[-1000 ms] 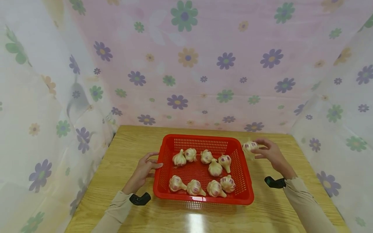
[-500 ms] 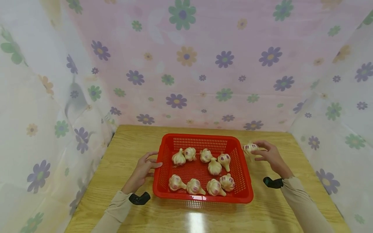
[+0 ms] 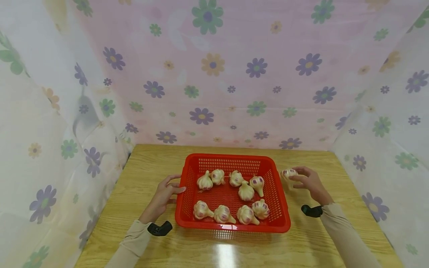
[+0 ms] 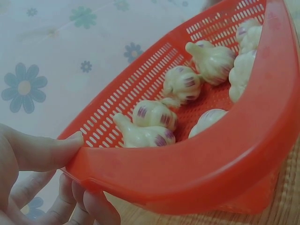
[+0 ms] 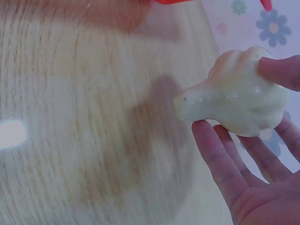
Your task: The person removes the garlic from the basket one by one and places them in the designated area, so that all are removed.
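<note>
A red plastic basket sits on the table with several garlic bulbs lying in it. My left hand grips its left edge; in the left wrist view the thumb lies over the rim and the other fingers reach below it. Just right of the basket, my right hand holds another garlic bulb. Seen from the right wrist, that bulb is pinched between the thumb and the fingers, its stem facing left, above the table.
The wooden table is enclosed at the back and both sides by a flowered cloth. A black device is at the left wrist and another black device at the right. Light glares off the table's front.
My right hand has come slightly lower with the garlic bulb, still beside the basket. The left hand keeps its grip on the edge. The head view has shifted a little.
</note>
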The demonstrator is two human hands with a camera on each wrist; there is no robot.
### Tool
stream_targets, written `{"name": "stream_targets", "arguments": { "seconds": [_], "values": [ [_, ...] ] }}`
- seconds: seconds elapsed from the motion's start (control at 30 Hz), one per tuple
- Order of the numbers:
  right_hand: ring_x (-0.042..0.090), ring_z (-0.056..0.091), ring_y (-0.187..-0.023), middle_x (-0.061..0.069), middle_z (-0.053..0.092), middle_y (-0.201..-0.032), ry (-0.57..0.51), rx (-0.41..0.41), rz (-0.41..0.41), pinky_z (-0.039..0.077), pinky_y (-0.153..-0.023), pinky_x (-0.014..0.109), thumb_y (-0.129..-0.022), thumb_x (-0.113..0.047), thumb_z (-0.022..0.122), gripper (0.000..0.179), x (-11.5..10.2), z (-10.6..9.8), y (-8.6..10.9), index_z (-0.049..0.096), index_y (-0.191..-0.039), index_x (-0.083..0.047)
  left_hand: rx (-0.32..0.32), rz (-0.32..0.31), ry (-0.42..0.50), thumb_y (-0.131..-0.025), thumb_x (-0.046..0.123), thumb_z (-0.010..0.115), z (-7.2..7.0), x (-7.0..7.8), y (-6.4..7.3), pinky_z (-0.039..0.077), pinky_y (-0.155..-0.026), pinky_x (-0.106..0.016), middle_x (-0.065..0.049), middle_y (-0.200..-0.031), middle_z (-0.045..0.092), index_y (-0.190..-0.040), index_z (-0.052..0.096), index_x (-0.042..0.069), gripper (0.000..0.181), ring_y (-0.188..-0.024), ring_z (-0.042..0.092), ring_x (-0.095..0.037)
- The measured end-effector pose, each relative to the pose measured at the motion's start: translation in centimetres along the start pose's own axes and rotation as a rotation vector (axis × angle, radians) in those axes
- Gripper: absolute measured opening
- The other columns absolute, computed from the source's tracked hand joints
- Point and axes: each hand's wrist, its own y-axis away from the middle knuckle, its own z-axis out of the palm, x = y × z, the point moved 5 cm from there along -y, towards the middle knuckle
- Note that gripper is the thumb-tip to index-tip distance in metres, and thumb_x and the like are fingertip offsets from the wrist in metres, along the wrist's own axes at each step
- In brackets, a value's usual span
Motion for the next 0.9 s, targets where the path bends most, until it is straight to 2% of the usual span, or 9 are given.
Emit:
{"name": "stream_targets", "arguments": {
  "seconds": [0.2, 0.37, 0.57, 0.77, 0.9],
  "values": [
    [0.004, 0.061, -0.087, 0.03, 0.037, -0.133, -0.024, 0.009, 0.015, 0.052, -0.078, 0.048, -0.092, -0.022, 0.063, 0.057, 1.0, 0.2, -0.3, 0.039, -0.134, 0.007, 0.0, -0.001, 0.0, -0.08, 0.008, 0.072, 0.0, 0.0, 0.0, 0.053, -0.058, -0.037, -0.012, -0.102, 0.061, -0.129, 0.053, 0.017, 0.053, -0.078, 0.062, -0.022],
    [0.006, 0.061, -0.088, 0.032, 0.037, -0.134, 0.006, 0.026, 0.03, 0.053, -0.076, 0.044, -0.092, -0.023, 0.063, 0.057, 1.7, 0.3, -0.4, 0.039, -0.135, 0.007, -0.001, -0.002, 0.011, -0.08, 0.007, 0.071, 0.0, 0.1, 0.0, 0.053, -0.06, -0.037, -0.012, -0.102, 0.061, -0.129, 0.053, 0.017, 0.054, -0.079, 0.063, -0.022],
    [0.009, 0.061, -0.09, 0.032, 0.037, -0.134, 0.01, 0.043, 0.049, 0.052, -0.079, 0.045, -0.093, -0.023, 0.062, 0.057, 2.5, 0.4, -0.5, 0.038, -0.136, 0.006, -0.006, 0.01, 0.01, -0.08, 0.007, 0.071, 0.2, 0.2, 0.2, 0.054, -0.06, -0.038, -0.013, -0.101, 0.061, -0.13, 0.052, 0.014, 0.053, -0.079, 0.063, -0.022],
    [0.015, 0.062, -0.093, 0.034, 0.037, -0.134, 0.015, 0.054, 0.032, 0.052, -0.078, 0.046, -0.094, -0.021, 0.06, 0.059, 2.5, 0.5, -0.4, 0.034, -0.138, 0.007, -0.001, 0.0, 0.014, -0.081, 0.007, 0.071, 0.2, 0.2, 0.2, 0.054, -0.063, -0.039, -0.013, -0.102, 0.061, -0.129, 0.053, 0.017, 0.053, -0.081, 0.063, -0.023],
    [0.023, 0.062, -0.096, 0.035, 0.035, -0.135, 0.037, 0.049, 0.032, 0.052, -0.079, 0.047, -0.094, -0.02, 0.061, 0.059, 2.1, 0.6, -0.4, 0.034, -0.138, 0.007, 0.005, -0.002, 0.02, -0.08, 0.007, 0.072, 0.1, 0.2, 0.2, 0.054, -0.061, -0.038, -0.012, -0.1, 0.061, -0.128, 0.054, 0.017, 0.052, -0.079, 0.063, -0.022]
  ]
}}
